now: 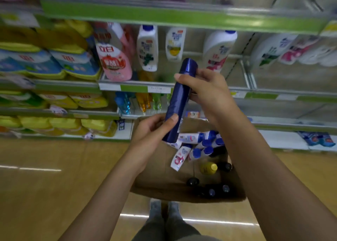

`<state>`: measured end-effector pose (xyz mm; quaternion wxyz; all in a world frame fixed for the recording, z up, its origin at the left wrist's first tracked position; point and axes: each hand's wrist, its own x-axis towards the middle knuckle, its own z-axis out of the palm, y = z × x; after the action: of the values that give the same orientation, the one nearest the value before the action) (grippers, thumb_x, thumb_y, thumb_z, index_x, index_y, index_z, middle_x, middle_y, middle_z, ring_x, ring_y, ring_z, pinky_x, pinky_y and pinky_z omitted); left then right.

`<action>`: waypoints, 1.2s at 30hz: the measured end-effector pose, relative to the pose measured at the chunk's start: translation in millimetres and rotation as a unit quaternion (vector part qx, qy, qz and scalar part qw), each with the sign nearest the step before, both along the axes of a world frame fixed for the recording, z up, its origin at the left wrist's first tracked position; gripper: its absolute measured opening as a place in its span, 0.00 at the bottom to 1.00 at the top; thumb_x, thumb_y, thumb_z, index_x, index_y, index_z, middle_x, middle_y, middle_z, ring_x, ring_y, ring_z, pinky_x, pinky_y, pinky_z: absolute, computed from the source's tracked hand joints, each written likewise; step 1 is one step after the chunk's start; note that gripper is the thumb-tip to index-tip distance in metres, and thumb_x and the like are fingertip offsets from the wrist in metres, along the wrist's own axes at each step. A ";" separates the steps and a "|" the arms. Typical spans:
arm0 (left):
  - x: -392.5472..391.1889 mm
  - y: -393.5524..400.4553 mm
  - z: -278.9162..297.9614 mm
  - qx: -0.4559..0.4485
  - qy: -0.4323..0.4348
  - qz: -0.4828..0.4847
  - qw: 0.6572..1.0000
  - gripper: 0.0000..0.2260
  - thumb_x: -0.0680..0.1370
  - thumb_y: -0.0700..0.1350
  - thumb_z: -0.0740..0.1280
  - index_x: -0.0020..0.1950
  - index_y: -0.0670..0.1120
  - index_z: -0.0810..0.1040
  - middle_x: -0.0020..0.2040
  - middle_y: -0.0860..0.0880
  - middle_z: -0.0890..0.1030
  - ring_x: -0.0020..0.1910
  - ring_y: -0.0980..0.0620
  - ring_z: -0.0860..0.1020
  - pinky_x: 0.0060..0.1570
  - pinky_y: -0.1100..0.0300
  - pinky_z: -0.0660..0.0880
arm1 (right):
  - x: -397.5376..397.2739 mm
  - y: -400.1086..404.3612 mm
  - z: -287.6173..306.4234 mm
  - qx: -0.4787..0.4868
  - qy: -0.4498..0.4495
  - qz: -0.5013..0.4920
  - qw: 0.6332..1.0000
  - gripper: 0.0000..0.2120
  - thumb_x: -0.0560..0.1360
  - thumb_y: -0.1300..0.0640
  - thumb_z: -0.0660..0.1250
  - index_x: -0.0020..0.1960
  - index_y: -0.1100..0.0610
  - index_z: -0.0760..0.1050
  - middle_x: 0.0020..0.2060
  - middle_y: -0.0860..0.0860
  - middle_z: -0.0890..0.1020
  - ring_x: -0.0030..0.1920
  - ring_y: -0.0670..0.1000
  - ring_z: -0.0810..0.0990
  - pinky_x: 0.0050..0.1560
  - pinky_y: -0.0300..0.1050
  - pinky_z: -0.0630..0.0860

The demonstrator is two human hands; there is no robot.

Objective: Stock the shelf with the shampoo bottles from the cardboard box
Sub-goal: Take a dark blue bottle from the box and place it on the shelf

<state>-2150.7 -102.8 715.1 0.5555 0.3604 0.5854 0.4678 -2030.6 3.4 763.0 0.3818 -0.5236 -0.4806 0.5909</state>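
The store shelf (135,87) stands at twelve o'clock. We hold the blue bottle (179,102) above the box (156,178), left hand (151,129) gripping its base, right hand (204,89) its top, probably to steady it.

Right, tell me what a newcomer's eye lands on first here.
First, the dark blue bottle at centre, tilted nearly upright, gripped by the left hand near its base and the right hand near its cap. Below it, the open cardboard box on the floor holds a jumble of bottles.
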 end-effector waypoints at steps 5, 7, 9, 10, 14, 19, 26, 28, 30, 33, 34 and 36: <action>4.2 11.8 43.5 0.057 0.026 0.024 0.998 0.20 0.68 0.59 0.68 0.55 0.49 0.80 0.47 0.51 0.84 0.47 0.55 0.83 0.44 0.63 0.78 | 1.6 4.3 42.3 0.027 0.007 0.053 0.998 0.24 0.70 0.49 0.75 0.62 0.57 0.76 0.51 0.52 0.83 0.51 0.52 0.84 0.57 0.55 0.80; 5.1 16.3 57.4 0.080 0.041 0.040 0.995 0.12 0.71 0.55 0.70 0.51 0.51 0.80 0.44 0.54 0.84 0.45 0.58 0.82 0.43 0.65 0.78 | 0.0 3.9 56.8 0.040 0.008 0.064 0.997 0.24 0.70 0.49 0.76 0.62 0.57 0.76 0.50 0.53 0.83 0.50 0.52 0.85 0.55 0.54 0.81; 6.7 19.0 69.2 0.102 0.054 0.050 0.992 0.06 0.72 0.51 0.71 0.47 0.55 0.78 0.40 0.60 0.83 0.43 0.63 0.80 0.42 0.69 0.77 | -2.3 3.7 68.5 0.058 0.023 0.051 0.997 0.20 0.72 0.54 0.74 0.61 0.59 0.76 0.47 0.53 0.83 0.47 0.52 0.84 0.53 0.55 0.82; 7.0 19.7 74.3 0.111 0.057 0.055 0.991 0.07 0.71 0.51 0.72 0.46 0.56 0.77 0.40 0.62 0.82 0.42 0.65 0.79 0.41 0.71 0.76 | -3.6 3.4 74.1 0.062 0.039 0.043 0.996 0.19 0.73 0.57 0.74 0.62 0.61 0.76 0.46 0.54 0.82 0.45 0.52 0.84 0.52 0.55 0.82; 1.1 19.1 85.8 0.115 0.062 0.040 0.991 0.20 0.65 0.58 0.71 0.55 0.55 0.75 0.50 0.57 0.81 0.48 0.63 0.79 0.45 0.67 0.77 | -6.1 0.6 88.8 0.061 0.120 0.034 0.990 0.17 0.75 0.63 0.70 0.62 0.65 0.75 0.46 0.58 0.80 0.45 0.55 0.82 0.50 0.55 0.81; -6.7 15.7 91.8 0.075 -0.055 -0.025 0.995 0.20 0.68 0.52 0.71 0.58 0.48 0.78 0.50 0.47 0.84 0.48 0.48 0.84 0.46 0.57 0.79 | -6.8 -3.1 93.7 0.046 0.177 0.066 0.981 0.12 0.76 0.64 0.67 0.59 0.65 0.77 0.45 0.58 0.81 0.44 0.53 0.80 0.53 0.56 0.80; -0.2 14.0 100.9 0.129 0.037 0.059 0.989 0.20 0.65 0.54 0.73 0.54 0.48 0.79 0.47 0.53 0.84 0.45 0.58 0.82 0.42 0.64 0.79 | -1.4 -3.6 100.7 0.066 0.166 0.095 0.979 0.11 0.78 0.60 0.65 0.59 0.62 0.77 0.47 0.55 0.83 0.47 0.52 0.82 0.53 0.52 0.81; 2.6 13.6 103.0 0.145 0.060 0.069 0.985 0.19 0.65 0.53 0.73 0.54 0.49 0.78 0.46 0.54 0.84 0.44 0.60 0.82 0.39 0.67 0.78 | -0.9 -3.2 102.0 0.075 0.170 0.090 0.978 0.13 0.78 0.61 0.65 0.62 0.64 0.76 0.50 0.57 0.82 0.48 0.53 0.82 0.52 0.51 0.81; 3.5 12.8 105.2 0.152 0.071 0.060 0.984 0.19 0.66 0.53 0.73 0.54 0.50 0.77 0.46 0.55 0.83 0.45 0.61 0.82 0.38 0.68 0.77 | -0.5 -2.8 102.5 0.080 0.186 0.086 0.976 0.14 0.78 0.63 0.65 0.63 0.64 0.75 0.49 0.56 0.82 0.48 0.53 0.81 0.52 0.51 0.80; -3.0 10.9 106.7 0.144 0.039 0.019 0.989 0.16 0.68 0.53 0.70 0.54 0.52 0.77 0.47 0.57 0.84 0.48 0.61 0.82 0.41 0.68 0.77 | 2.8 -2.3 104.2 0.080 0.210 0.085 0.971 0.15 0.78 0.63 0.64 0.64 0.64 0.74 0.48 0.55 0.82 0.48 0.53 0.80 0.54 0.52 0.79; -6.8 10.5 106.3 0.137 0.029 0.002 0.990 0.16 0.68 0.53 0.70 0.54 0.53 0.77 0.48 0.57 0.84 0.49 0.60 0.81 0.43 0.67 0.77 | 4.6 -2.5 105.4 0.081 0.213 0.086 0.970 0.15 0.78 0.63 0.64 0.65 0.64 0.73 0.49 0.56 0.81 0.49 0.54 0.79 0.55 0.53 0.79; -14.0 10.3 104.3 0.129 0.029 -0.023 0.991 0.20 0.68 0.53 0.71 0.59 0.52 0.77 0.52 0.55 0.83 0.54 0.58 0.81 0.50 0.62 0.78 | 7.7 -2.7 107.5 0.084 0.214 0.092 0.969 0.16 0.78 0.64 0.64 0.65 0.64 0.74 0.51 0.57 0.80 0.51 0.56 0.79 0.55 0.53 0.79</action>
<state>-2164.6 -92.5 819.5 0.4978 0.4555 0.5276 0.5161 -2022.9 0.7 870.5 0.4626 -0.3050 -0.4819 0.6788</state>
